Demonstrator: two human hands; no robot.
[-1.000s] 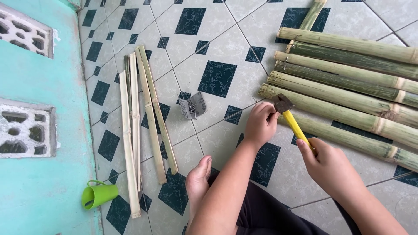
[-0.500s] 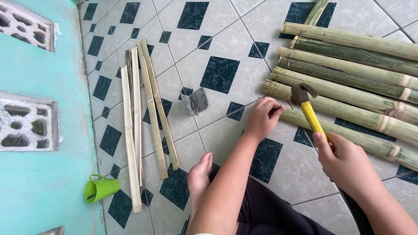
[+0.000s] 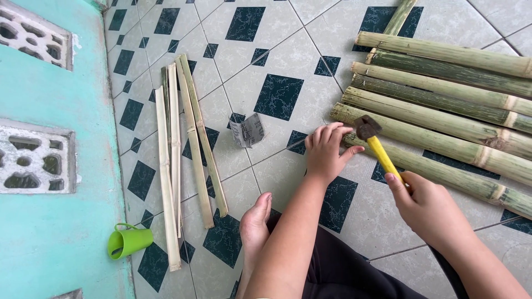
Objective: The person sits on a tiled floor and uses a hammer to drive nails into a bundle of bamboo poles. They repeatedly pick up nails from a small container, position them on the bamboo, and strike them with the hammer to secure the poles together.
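Right hand [image 3: 429, 207] grips hammer [image 3: 377, 145]; green cup [image 3: 130, 242] seemingly empty.

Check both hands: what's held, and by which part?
Right hand holds a hammer by the lower end of its yellow handle. Left hand holds nothing; its fingertips rest at the end of a bamboo pole.

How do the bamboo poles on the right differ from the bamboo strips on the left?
The bamboo poles are whole round stems with visible nodes; the bamboo strips are thin, flat, split pieces. The poles look greener and thicker, the strips paler and narrower. The poles lie crosswise by the left hand; the strips run lengthwise. Both lie on the tiled floor.
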